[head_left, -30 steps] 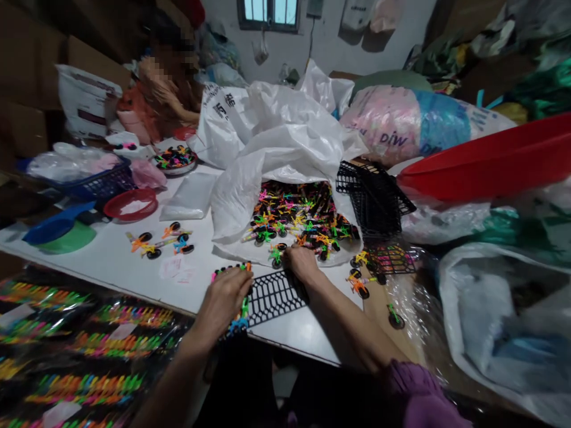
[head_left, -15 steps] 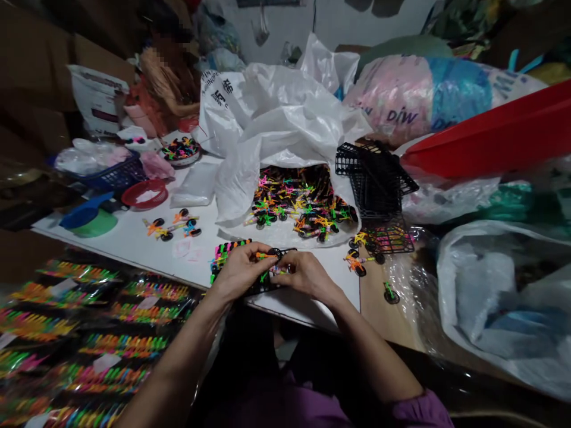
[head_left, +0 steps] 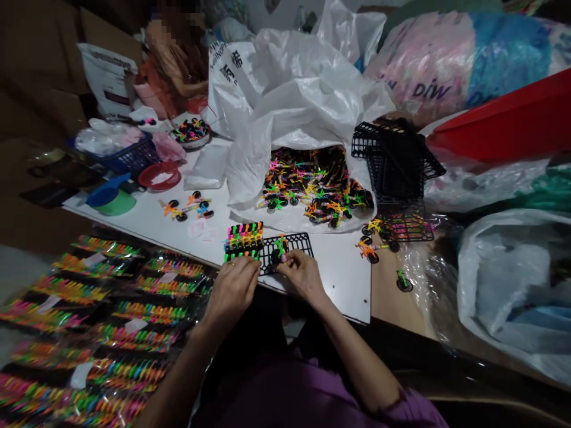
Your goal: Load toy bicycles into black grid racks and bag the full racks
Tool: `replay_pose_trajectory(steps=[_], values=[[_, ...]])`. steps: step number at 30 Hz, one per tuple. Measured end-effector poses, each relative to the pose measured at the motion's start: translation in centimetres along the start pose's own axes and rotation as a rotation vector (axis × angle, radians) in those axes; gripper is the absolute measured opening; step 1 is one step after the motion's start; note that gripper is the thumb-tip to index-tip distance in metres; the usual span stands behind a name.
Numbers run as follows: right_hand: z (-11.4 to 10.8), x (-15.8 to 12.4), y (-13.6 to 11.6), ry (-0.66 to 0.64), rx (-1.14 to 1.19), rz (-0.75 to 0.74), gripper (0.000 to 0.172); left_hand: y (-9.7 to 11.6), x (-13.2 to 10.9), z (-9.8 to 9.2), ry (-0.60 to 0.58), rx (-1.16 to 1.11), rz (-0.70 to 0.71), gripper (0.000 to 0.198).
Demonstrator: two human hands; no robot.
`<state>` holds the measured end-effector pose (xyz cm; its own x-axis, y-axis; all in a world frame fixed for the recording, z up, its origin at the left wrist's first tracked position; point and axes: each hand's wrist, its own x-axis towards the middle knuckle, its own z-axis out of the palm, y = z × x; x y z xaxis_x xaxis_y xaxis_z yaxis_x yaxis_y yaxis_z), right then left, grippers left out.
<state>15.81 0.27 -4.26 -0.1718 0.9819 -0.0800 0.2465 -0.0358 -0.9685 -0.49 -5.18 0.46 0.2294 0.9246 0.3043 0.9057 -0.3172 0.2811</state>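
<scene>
A black plastic grid rack (head_left: 300, 242) lies at the table's front edge, its left part filled with rows of small colourful toy bicycles (head_left: 244, 233). My left hand (head_left: 234, 288) is closed over the rack's near left side, beside the filled rows. My right hand (head_left: 304, 274) pinches a small green toy bicycle (head_left: 280, 245) with black wheels over the middle of the rack. The fingers hide part of this bicycle. Beyond the rack, a large white sack (head_left: 250, 160) lies open with many loose toy bicycles (head_left: 316, 187) in its mouth.
Stacked black racks (head_left: 397, 160) stand right of the sack, with loose toy bicycles (head_left: 368, 248) before them. At left are a red basket (head_left: 159, 184), a blue basket (head_left: 120, 156) and a green cup (head_left: 116, 203). Bagged filled racks (head_left: 134, 312) lie lower left. A person (head_left: 173, 65) sits behind.
My hands have parted: the left has moved to the rack's left side, while the right stays over its middle. More of the rack shows. The whole view has shifted a little.
</scene>
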Motion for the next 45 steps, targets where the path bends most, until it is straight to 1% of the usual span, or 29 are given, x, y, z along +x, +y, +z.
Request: replay_pose_trajectory(steps=[3, 4, 6, 7, 9, 10, 11, 12, 14, 15, 16, 17, 18, 19, 20, 21, 22, 24, 25, 26, 28, 31, 34, 36, 39, 41, 43, 45], values=[[-1.7, -0.1, -1.8, 0.055, -0.173, -0.132, 0.016, 0.0, 0.4, 0.0, 0.037, -0.200, -0.068, 0.024], [-2.0, -0.3, -2.5, 0.060, -0.224, -0.179, 0.016, 0.1, 0.6, -0.2, 0.035, -0.299, -0.117, 0.031], [-2.1, -0.9, -3.5, 0.027, -0.278, -0.248, 0.014, 0.5, 1.1, -0.7, -0.005, -0.513, -0.250, 0.049], [-2.0, -1.3, -3.9, -0.003, -0.284, -0.264, 0.013, 0.9, 1.2, -0.9, -0.018, -0.615, -0.328, 0.052], [-1.6, -2.5, -4.2, -0.065, -0.266, -0.235, 0.015, 1.6, 1.3, -1.2, -0.012, -0.780, -0.464, 0.040], [-1.5, -3.1, -4.3, -0.116, -0.238, -0.191, 0.017, 1.9, 1.3, -1.4, -0.007, -0.839, -0.502, 0.032], [-1.6, -3.6, -4.4, -0.193, -0.198, -0.135, 0.019, 2.2, 1.1, -1.7, -0.014, -0.882, -0.507, 0.025], [-1.9, -4.1, -4.5, -0.302, -0.149, -0.078, 0.020, 2.4, 1.0, -2.0, -0.056, -0.914, -0.469, 0.020], [-2.7, -4.6, -4.8, -0.573, -0.059, -0.009, 0.018, 2.5, 0.8, -2.9, -0.212, -0.933, -0.284, 0.016], [-3.1, -4.6, -4.9, -0.668, -0.032, -0.006, 0.016, 2.4, 0.8, -3.5, -0.270, -0.904, -0.182, 0.016], [-3.3, -4.5, -4.9, -0.684, -0.020, -0.015, 0.014, 2.0, 0.8, -4.0, -0.285, -0.844, -0.104, 0.018], [-3.2, -4.2, -4.8, -0.616, -0.018, -0.028, 0.014, 1.6, 0.8, -4.5, -0.243, -0.754, -0.067, 0.023], [-2.9, -3.7, -4.4, -0.482, -0.019, -0.043, 0.014, 1.0, 0.9, -4.8, -0.152, -0.642, -0.071, 0.027], [-2.4, -3.1, -3.9, -0.323, -0.024, -0.055, 0.015, 0.3, 1.0, -5.0, -0.050, -0.522, -0.095, 0.030], [-1.6, -2.6, -3.2, -0.183, -0.034, -0.065, 0.016, -0.3, 1.0, -5.0, 0.026, -0.410, -0.112, 0.031], [-0.6, -2.0, -2.3, -0.095, -0.048, -0.076, 0.016, -0.9, 0.9, -4.7, 0.057, -0.314, -0.104, 0.029], [0.4, -1.5, -1.3, -0.070, -0.071, -0.087, 0.016, -1.3, 0.8, -4.2, 0.039, -0.237, -0.071, 0.027], [2.4, -0.9, 0.4, -0.080, -0.114, -0.100, 0.014, -1.7, 0.3, -2.8, -0.054, -0.131, 0.016, 0.023], [3.2, -0.7, 1.0, -0.077, -0.131, -0.106, 0.014, -1.7, 0.1, -2.0, -0.076, -0.097, 0.045, 0.022], [3.8, -0.7, 1.5, -0.066, -0.151, -0.120, 0.013, -1.6, -0.2, -1.2, -0.070, -0.072, 0.061, 0.021], [4.4, -0.8, 1.9, -0.048, -0.217, -0.178, 0.010, -1.2, -0.4, -0.1, -0.006, -0.043, 0.089, 0.021], [4.0, -1.0, 1.9, -0.094, -0.374, -0.279, 0.015, -0.8, -0.2, 0.6, 0.082, -0.047, 0.170, 0.020], [3.1, -0.7, 2.0, -0.154, -0.526, -0.317, 0.014, -1.3, 0.1, 1.3, 0.128, -0.106, 0.249, 0.016], [2.7, -0.4, 2.1, -0.198, -0.624, -0.333, 0.012, -1.8, 0.2, 2.0, 0.155, -0.116, 0.265, 0.014], [2.8, -0.3, 1.9, -0.269, -0.746, -0.364, 0.012, -2.2, 0.1, 2.7, 0.232, 0.001, 0.267, 0.014], [2.9, -0.2, 1.8, -0.301, -0.769, -0.377, 0.013, -2.2, 0.1, 2.7, 0.257, 0.113, 0.318, 0.018], [2.6, 0.0, 1.7, -0.321, -0.722, -0.376, 0.014, -2.1, 0.1, 2.4, 0.229, 0.184, 0.385, 0.028], [1.5, 1.0, 1.4, -0.390, -0.625, -0.368, 0.012, -2.1, 0.1, 2.2, 0.190, 0.208, 0.428, 0.035]])
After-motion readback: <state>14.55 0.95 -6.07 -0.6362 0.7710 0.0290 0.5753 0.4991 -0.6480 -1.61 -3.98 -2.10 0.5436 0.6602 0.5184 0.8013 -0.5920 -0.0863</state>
